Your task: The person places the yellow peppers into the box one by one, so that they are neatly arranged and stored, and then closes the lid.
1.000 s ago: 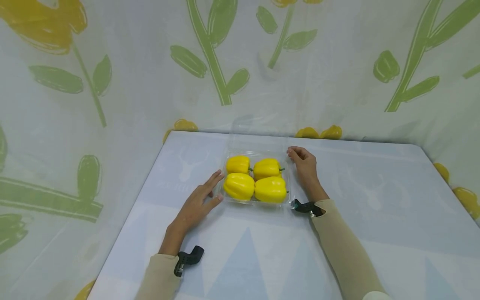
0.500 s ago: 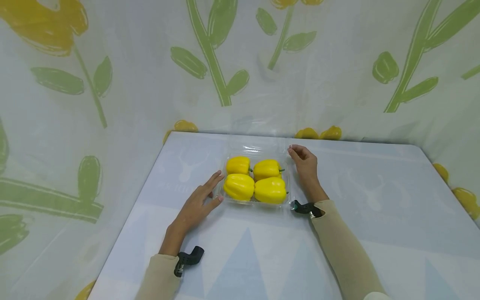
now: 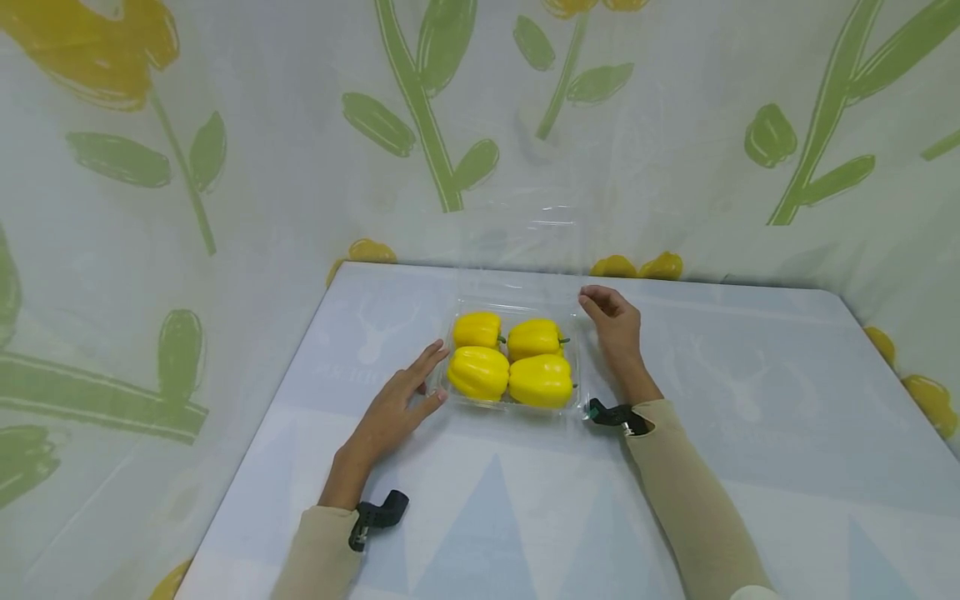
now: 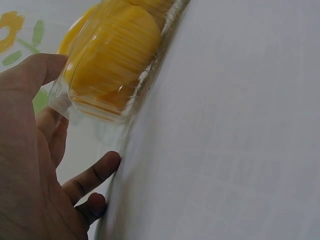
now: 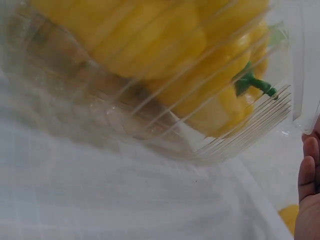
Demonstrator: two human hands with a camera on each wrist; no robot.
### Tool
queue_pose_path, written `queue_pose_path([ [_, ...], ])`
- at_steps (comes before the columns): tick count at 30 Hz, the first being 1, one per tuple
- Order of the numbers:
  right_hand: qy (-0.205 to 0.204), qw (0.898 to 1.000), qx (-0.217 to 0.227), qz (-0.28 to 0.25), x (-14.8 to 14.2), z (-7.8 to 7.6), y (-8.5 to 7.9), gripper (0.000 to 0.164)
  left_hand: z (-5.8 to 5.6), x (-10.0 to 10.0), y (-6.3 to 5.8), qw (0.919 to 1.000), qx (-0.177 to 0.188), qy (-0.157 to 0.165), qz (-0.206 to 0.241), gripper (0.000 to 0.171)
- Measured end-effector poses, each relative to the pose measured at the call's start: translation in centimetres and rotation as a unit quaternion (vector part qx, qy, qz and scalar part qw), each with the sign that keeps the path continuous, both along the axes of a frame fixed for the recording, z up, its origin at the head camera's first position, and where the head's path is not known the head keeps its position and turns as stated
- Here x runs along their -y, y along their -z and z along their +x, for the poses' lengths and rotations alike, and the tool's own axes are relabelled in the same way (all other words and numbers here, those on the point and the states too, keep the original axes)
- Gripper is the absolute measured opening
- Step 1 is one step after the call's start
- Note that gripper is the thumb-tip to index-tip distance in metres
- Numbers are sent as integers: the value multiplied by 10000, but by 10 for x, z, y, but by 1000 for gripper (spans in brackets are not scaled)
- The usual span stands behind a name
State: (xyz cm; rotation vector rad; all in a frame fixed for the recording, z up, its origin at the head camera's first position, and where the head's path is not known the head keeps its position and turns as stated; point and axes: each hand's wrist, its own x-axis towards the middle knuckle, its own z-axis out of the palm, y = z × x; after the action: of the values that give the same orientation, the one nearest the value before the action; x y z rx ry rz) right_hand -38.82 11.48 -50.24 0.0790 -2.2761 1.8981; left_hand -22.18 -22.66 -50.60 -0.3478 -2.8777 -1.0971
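A clear plastic clamshell box [image 3: 513, 407] lies in the middle of the table in the head view, with its lid [image 3: 517, 250] raised at the back. Inside sit several yellow bell peppers [image 3: 541, 381] with green stems. My left hand [image 3: 386, 417] is at the box's left side, fingers spread; in the left wrist view the thumb [image 4: 47, 67] touches the clear rim. At the lid's right edge, my right hand [image 3: 617, 329] has thumb and fingers drawn together, seeming to pinch that edge. Only its fingers [image 5: 309, 170] show in the right wrist view, beside the clear plastic.
The table [image 3: 750, 400] carries a pale cloth with blue triangles. Its back edge meets a curtain [image 3: 660, 167] printed with green leaves and yellow flowers. Each wrist wears a black camera mount.
The lid now stands higher and more upright than half a second ago. My right hand has shifted slightly right and away from me. The left hand and the peppers look still.
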Motion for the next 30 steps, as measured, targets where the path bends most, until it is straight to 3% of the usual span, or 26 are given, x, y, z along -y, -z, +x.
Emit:
queue_pose_path([
  [11, -64, 9998, -165, 8, -4, 3, -2, 39, -2, 2, 3, 10000, -70, 37, -35, 65],
  [30, -162, 9996, -28, 221, -12, 10, -5, 36, -2, 3, 5, 9999, -98, 72, 65, 65],
])
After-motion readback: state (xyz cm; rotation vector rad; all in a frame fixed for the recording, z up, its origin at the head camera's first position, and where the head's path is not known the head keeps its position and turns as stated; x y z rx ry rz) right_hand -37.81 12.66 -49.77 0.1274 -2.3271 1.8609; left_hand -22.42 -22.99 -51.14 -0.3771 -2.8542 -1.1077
